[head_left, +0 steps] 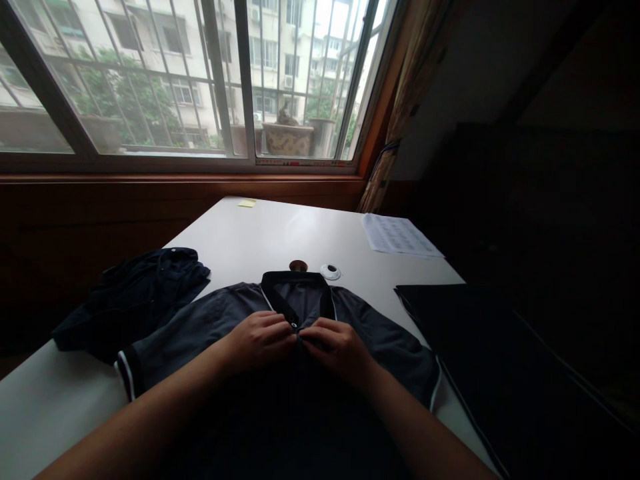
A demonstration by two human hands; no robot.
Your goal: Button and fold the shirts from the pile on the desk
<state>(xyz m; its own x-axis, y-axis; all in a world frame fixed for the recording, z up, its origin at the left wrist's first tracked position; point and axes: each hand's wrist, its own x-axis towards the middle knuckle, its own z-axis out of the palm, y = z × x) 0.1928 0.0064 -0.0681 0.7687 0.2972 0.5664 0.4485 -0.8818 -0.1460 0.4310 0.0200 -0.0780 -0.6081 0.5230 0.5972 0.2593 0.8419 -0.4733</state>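
Hands meet at the middle of our chest-side view from the head camera: our left hand [260, 339] and our right hand [336, 347] sit close together, fingertips pinched on the placket of a dark polo shirt [210, 327] just below its collar [296, 283]. The shirt lies flat, front up, on the white bench [280, 230], collar pointing away from us, sleeves with pale trim spread to either side. One small button [294, 325] shows right at our fingertips; we cannot tell whether it is through its hole. We judge the buttoning to be in hand and the upper placket open above it, while the shirt itself lies unfolded. To the left a second dark garment [135, 293] is bunched in a heap, touching the shirt's sleeve. Farther off lie a printed sheet [397, 235], a yellow note [247, 203] and a round cable port [330, 271]. A dark flat board [500, 360] lies on the right.
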